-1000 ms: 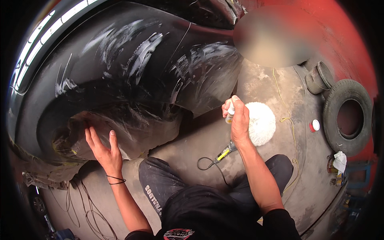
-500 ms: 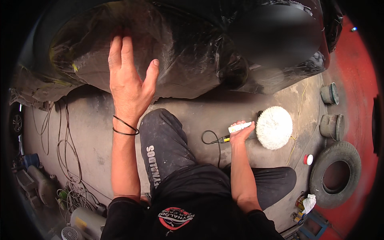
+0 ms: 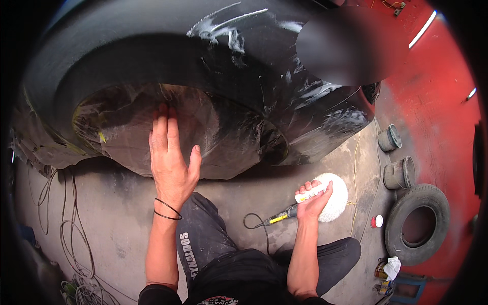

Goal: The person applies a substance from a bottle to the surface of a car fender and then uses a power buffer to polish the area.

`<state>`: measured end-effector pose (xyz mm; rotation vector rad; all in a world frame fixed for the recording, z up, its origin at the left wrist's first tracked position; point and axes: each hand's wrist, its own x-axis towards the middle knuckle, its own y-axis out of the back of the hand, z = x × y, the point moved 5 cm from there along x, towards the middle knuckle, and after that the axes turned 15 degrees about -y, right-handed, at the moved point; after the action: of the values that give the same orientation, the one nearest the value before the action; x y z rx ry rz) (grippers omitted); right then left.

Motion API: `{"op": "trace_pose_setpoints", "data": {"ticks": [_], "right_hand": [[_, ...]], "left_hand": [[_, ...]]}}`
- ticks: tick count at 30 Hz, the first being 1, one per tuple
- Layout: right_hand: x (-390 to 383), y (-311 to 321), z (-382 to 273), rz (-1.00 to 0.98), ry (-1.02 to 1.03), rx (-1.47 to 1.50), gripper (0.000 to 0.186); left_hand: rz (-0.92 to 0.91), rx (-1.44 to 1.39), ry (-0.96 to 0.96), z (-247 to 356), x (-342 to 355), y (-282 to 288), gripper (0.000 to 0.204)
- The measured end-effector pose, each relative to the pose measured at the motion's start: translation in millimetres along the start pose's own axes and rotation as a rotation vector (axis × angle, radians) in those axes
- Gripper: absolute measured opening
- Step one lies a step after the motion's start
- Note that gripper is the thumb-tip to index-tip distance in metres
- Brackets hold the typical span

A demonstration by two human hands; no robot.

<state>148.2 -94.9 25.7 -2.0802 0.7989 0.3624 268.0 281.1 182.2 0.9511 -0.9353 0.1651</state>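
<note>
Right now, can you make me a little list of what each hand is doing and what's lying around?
Left hand: flat, fingers spread, pressed on the plastic sheet over the black car
Right hand: grip closed on the polisher handle
Polisher pad: white, fluffy, on the floor
Cable: black, behind the polisher
Nearby: tyre, two cans

A polisher with a round white wool pad and a white and yellow body lies low over the concrete floor, its black cord looping away to the left. Above it, clear plastic sheeting masks the wheel arch of a glossy black car body streaked with white polish.
</note>
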Motion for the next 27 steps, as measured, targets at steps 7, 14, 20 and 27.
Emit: {"op": "trace_pose_setpoints", "data": {"ticks": [7, 14, 20, 27], "right_hand": [[-85, -181, -99, -0.090, 0.759, -0.198, 0.049], [-131, -268, -63, -0.382, 0.848, -0.449, 0.050], [-89, -190, -5, -0.220, 0.632, -0.424, 0.048], [-26, -4, 67, 0.140, 0.247, -0.308, 0.045]], "left_hand": [[-0.024, 0.028, -0.018, -8, -2, 13, 0.083], [-0.054, 0.029, -0.015, -10, -4, 14, 0.080], [-0.039, 0.049, -0.038, -20, -10, 11, 0.083], [0.026, -0.029, -0.108, -15, -13, -1, 0.076]]}}
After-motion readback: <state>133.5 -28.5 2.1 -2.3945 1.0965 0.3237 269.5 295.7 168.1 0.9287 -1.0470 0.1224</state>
